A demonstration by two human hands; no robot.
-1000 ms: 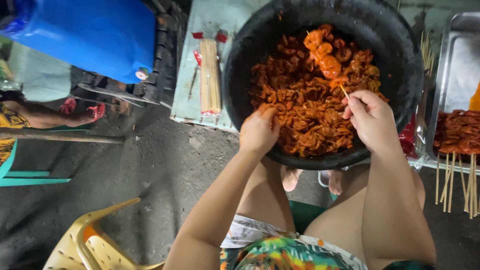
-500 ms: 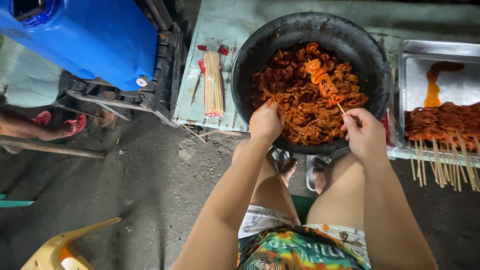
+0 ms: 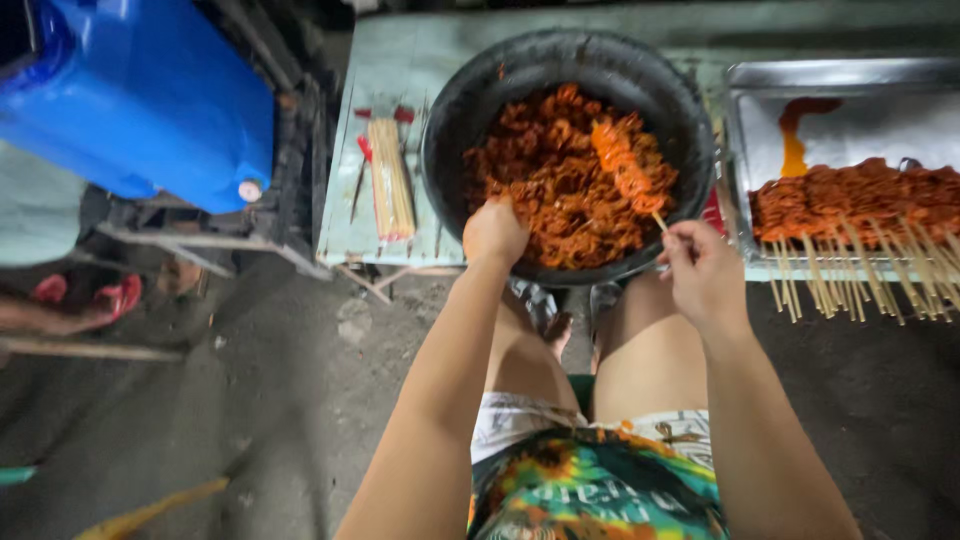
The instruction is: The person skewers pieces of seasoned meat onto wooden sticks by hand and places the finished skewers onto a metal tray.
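While a half-loaded meat skewer (image 3: 630, 170) is pinched in the right hand (image 3: 705, 275) above the black basin (image 3: 445, 120) on the pale green table (image 3: 375, 65), marinated meat is gripped by the left hand (image 3: 495, 232); dark ground is noted below.

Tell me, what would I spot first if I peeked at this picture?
The big black basin heaped with orange-red meat pieces, at top centre. The right hand holds a half-filled skewer over it while the left hand digs into the meat. A bright blue drum sits top left.
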